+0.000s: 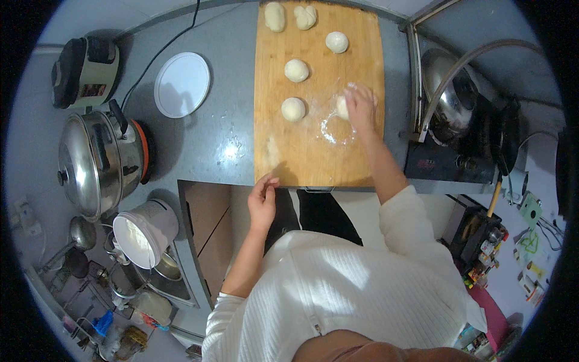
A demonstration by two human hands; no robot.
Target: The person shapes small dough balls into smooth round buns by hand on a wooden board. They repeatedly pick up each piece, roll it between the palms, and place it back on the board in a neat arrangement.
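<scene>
My right hand (360,105) is over the right part of the wooden board (316,158), its fingers on a ball of dough (342,107) that they partly cover. A ring of white flour (332,131) lies just below and left of it. Three round dough balls rest apart on the board: one (293,109) at left, one (296,70) above it, one (337,42) upper right. At the far edge lie an oblong dough piece (274,17) and a folded one (305,17). My left hand (263,199) hangs by the board's near left corner, fingers loosely bent, holding nothing visible.
A white round lid (182,85) lies on the grey counter (217,45). Farther left stand a steel pot (102,158), a rice cooker (86,72) with a black cable nearby, and a white bucket (147,233) of flour-like powder. A stove (448,165) and wok (448,90) are at right.
</scene>
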